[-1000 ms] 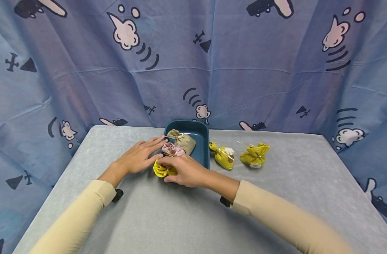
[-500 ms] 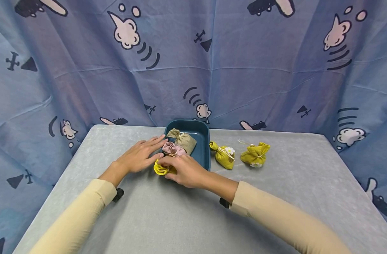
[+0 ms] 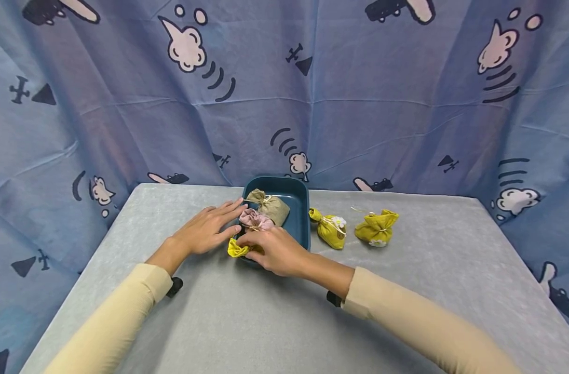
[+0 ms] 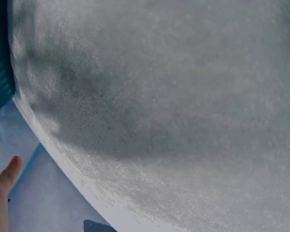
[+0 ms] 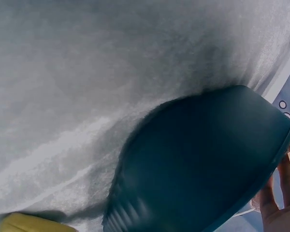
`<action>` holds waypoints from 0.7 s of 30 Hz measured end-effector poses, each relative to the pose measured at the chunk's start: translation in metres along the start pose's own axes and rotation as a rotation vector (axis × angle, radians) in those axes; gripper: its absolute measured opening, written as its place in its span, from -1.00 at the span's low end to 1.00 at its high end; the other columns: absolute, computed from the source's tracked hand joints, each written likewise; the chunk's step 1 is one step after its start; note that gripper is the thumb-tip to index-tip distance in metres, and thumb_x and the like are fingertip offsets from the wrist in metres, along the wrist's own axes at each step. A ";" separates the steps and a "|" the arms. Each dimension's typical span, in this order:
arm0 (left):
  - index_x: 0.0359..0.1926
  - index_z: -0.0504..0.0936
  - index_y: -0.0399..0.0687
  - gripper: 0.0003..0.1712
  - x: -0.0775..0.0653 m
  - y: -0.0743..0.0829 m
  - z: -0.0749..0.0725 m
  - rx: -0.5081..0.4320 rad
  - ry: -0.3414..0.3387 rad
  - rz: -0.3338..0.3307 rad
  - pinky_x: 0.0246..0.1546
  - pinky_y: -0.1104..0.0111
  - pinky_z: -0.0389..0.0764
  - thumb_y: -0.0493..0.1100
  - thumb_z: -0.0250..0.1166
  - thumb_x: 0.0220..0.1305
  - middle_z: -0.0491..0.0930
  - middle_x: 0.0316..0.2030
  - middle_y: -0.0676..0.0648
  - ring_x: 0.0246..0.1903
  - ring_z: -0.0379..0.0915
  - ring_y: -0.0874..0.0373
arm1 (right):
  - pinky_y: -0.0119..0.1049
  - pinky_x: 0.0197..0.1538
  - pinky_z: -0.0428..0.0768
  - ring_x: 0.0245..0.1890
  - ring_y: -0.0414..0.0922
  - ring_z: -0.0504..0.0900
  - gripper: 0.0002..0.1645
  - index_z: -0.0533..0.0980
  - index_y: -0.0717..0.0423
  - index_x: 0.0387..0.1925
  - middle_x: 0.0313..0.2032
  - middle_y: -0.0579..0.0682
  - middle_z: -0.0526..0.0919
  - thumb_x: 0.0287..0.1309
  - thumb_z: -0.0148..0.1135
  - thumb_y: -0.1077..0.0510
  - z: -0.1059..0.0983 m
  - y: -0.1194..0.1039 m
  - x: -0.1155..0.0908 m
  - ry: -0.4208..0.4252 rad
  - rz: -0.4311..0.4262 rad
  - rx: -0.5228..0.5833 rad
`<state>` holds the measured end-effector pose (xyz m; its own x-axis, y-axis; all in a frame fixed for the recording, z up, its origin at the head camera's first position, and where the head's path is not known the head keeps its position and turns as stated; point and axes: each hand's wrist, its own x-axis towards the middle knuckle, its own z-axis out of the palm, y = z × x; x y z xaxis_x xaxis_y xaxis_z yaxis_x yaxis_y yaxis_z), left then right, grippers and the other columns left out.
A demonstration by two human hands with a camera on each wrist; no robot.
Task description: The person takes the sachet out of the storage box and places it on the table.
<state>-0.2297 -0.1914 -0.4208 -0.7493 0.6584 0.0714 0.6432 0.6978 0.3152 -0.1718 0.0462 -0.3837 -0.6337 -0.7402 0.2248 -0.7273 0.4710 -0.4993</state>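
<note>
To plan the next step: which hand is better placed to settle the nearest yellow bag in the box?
Probably the right hand: it pinches the yellow bag at the near end of the box. The left hand, at the box's left, holds no bag.

Cannot read any text, label, brand, number or sign in any of the views. On the curtain [image 3: 382,67], only printed drawings: puffy clouds, sets of curved strokes, small ovals, crosses and dark triangles, with no legible letters or digits among them. On one yellow bag [image 3: 329,238], a round brown patch [image 3: 341,235], too small to tell whether lettered.
</note>
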 end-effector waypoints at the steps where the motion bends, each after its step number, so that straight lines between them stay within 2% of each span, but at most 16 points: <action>1: 0.55 0.14 0.00 -0.30 0.000 0.000 0.000 -0.001 0.002 0.001 0.34 -0.20 0.15 0.20 -0.11 0.56 0.02 0.54 -0.09 0.49 -0.01 -0.14 | -0.32 -0.07 0.62 -0.16 -0.24 0.70 -0.70 0.65 0.06 -0.01 -0.14 -0.10 0.76 0.21 0.40 0.22 -0.001 0.000 -0.001 0.000 -0.004 0.004; 10: 0.55 0.14 0.01 -0.29 -0.001 0.000 -0.001 0.002 -0.001 -0.005 0.35 -0.17 0.15 0.22 -0.11 0.55 0.02 0.54 -0.08 0.49 0.00 -0.12 | -0.37 -0.14 0.62 -0.17 -0.23 0.71 -0.67 0.63 0.08 0.04 -0.13 -0.08 0.76 0.22 0.37 0.25 -0.013 0.003 -0.007 -0.005 -0.032 0.021; 14: 0.55 0.15 0.00 -0.29 0.000 0.000 -0.001 0.003 0.001 0.004 0.35 -0.15 0.17 0.21 -0.10 0.55 0.03 0.54 -0.08 0.48 0.02 -0.12 | -0.29 -0.17 0.65 -0.19 -0.20 0.71 -0.65 0.64 0.11 0.03 -0.15 -0.06 0.76 0.19 0.39 0.28 -0.019 0.007 -0.009 0.022 -0.030 0.021; 21: 0.55 0.16 0.01 -0.29 0.000 0.000 0.000 0.003 0.001 0.001 0.35 -0.15 0.17 0.22 -0.11 0.55 0.03 0.54 -0.07 0.48 0.02 -0.11 | -0.28 -0.06 0.66 -0.11 -0.18 0.72 -0.61 0.63 0.14 0.08 -0.05 -0.02 0.75 0.19 0.39 0.29 -0.032 0.009 -0.013 0.045 -0.021 0.039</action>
<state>-0.2296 -0.1916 -0.4204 -0.7489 0.6586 0.0730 0.6443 0.6980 0.3126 -0.1785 0.0749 -0.3644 -0.6301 -0.7271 0.2726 -0.7305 0.4358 -0.5258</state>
